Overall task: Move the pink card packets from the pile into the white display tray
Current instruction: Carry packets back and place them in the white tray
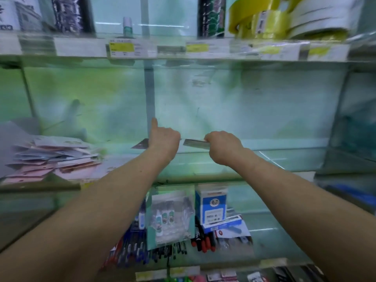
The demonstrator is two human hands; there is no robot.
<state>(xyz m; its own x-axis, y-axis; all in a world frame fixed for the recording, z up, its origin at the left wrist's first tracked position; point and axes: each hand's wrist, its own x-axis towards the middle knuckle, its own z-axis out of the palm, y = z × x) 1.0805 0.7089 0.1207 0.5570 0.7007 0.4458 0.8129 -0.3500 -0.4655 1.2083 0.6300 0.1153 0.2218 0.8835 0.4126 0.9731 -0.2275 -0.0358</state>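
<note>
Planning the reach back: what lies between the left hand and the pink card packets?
In the head view, bare glass shelf from the pink card packets to the left hand, save a dark flat corner beside it.

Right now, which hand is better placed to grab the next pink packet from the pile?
Probably left. The left hand is nearer the pile of pink packets, which lies off to its left; the right hand is farther and pinches a flat grey piece.

Two bare hands, left hand (163,139) and right hand (222,145), two flat grey pieces (196,143) by them, one jumbled pile of pink card packets (53,159), too many to count, three clear glass shelves (264,157), one small white-and-teal bottle (127,26), one blue-and-white carton (211,203)
</note>
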